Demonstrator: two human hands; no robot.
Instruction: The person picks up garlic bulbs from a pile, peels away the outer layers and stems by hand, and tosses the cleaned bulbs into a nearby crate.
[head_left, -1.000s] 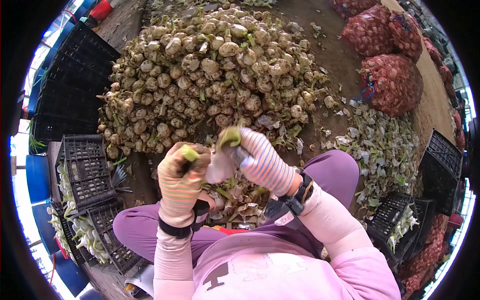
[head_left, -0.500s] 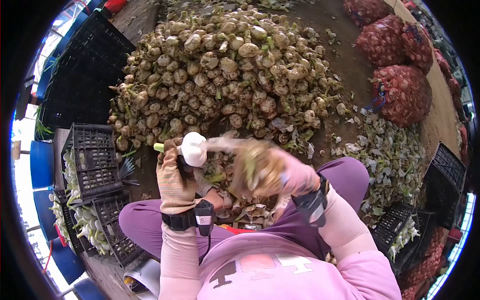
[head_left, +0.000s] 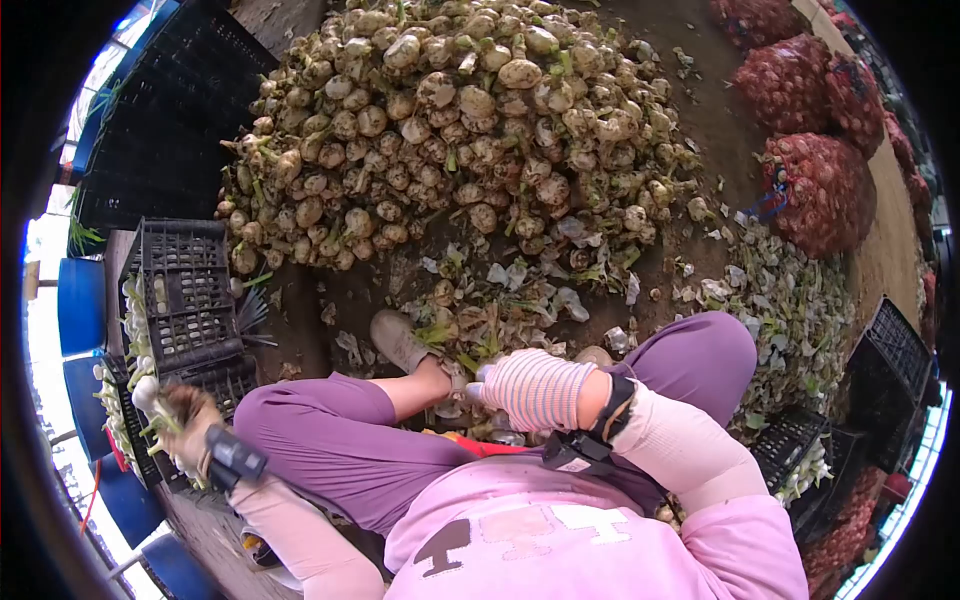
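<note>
At the far left, my left hand (head_left: 190,425) in a soiled work glove is blurred by motion. It grips a peeled white garlic bulb (head_left: 147,393) by its green stem, at the edge of the black crates. Other white garlic bulbs with stems (head_left: 112,415) lie in the crate there. Above my lap, my right hand (head_left: 532,388) wears a striped glove, its back turned up and its fingers curled. What it holds, if anything, is hidden. Below it lie loose skins and leaf scraps (head_left: 500,315) beside my foot (head_left: 405,345).
A big heap of unpeeled, dirty garlic bulbs (head_left: 450,130) lies ahead. Black plastic crates (head_left: 187,290) stand at left, with a larger black crate (head_left: 165,120) behind. Red mesh sacks (head_left: 815,190) sit at right, past scattered peelings (head_left: 785,320). Another black crate (head_left: 790,445) stands lower right.
My left hand has carried the white garlic bulb from the middle down left to the crates. My right hand has stopped its quick motion and come lower, above my lap. The view shifted slightly.
</note>
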